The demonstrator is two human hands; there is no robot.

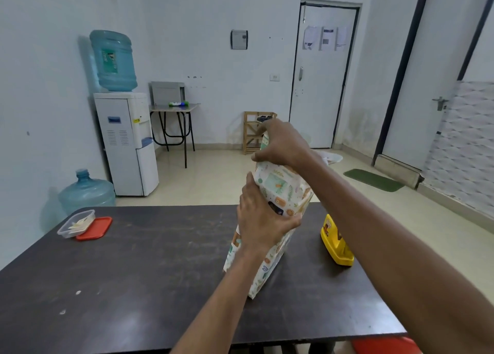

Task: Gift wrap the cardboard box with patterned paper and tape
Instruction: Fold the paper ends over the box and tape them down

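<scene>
Dark, scuffed tabletop point(133, 260) in a plain white room, nothing fancy. The left hand point(263, 221) is wrapped round the middle of the wrapped box point(266, 272), with the thumb laid up along its left edge and the fingers curled across the front, so it's properly gripped, not just touched.

The right hand point(284, 145) is closed over the top end, where the patterned paper point(283, 188) is gathered. The paper looks to be pinched under the curled fingers, but the fingertips are hidden on the far side, so exactly how the fold is held can't be told.

The box is stood on end on the tabletop, a bit right of centre, and is tilted with its top leaning away to the right. Whatever is inside is completely covered by the paper.

Just to the right, a yellow plastic holder point(336, 244) is set on the tabletop, partly hidden behind the right forearm. Whether tape is loaded in it can't be made out.

Over at the far left corner a clear tub point(76, 224) is parked with a red lid point(95, 228) touching it; the pale scraps inside are too small to identify. Something red and rounded point(385, 345) is cut off by the bottom edge.

Against the left wall a water dispenser point(128, 145) is topped with a blue bottle point(113, 61).
</scene>
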